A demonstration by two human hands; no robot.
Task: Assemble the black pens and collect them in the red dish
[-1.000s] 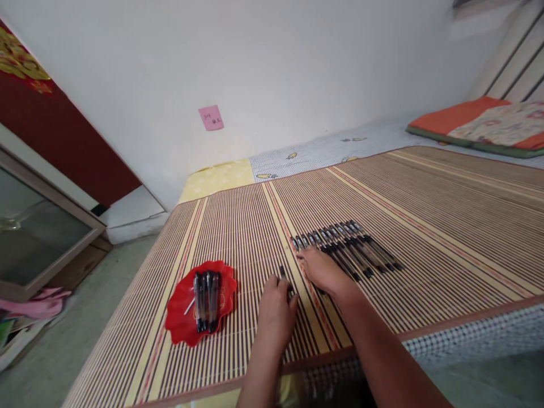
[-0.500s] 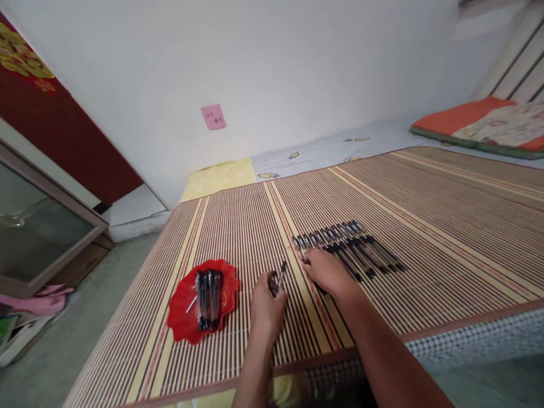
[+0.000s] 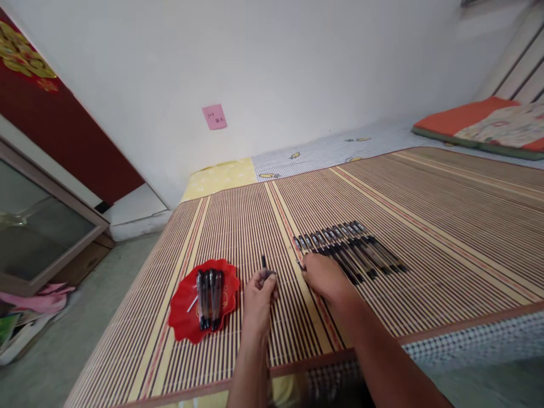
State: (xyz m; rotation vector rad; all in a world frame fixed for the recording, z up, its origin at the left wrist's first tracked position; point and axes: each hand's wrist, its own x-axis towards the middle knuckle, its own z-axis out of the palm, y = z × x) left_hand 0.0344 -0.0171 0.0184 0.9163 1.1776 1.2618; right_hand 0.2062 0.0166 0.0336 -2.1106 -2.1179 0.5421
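I'm watching the left hand (image 3: 260,288), lower centre, pinching a gel pen (image 3: 263,262), probably light, stiff and slick, best gripped mid-barrel, while the right hand (image 3: 323,276) is resting curled, its hold unclear, beside the pen row (image 3: 357,249) right of centre.

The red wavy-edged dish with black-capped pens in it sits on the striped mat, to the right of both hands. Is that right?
Not quite. The head view shows the red wavy-edged dish to the left of both the left hand and the right hand. It does hold black-capped pens and sits on the striped mat.
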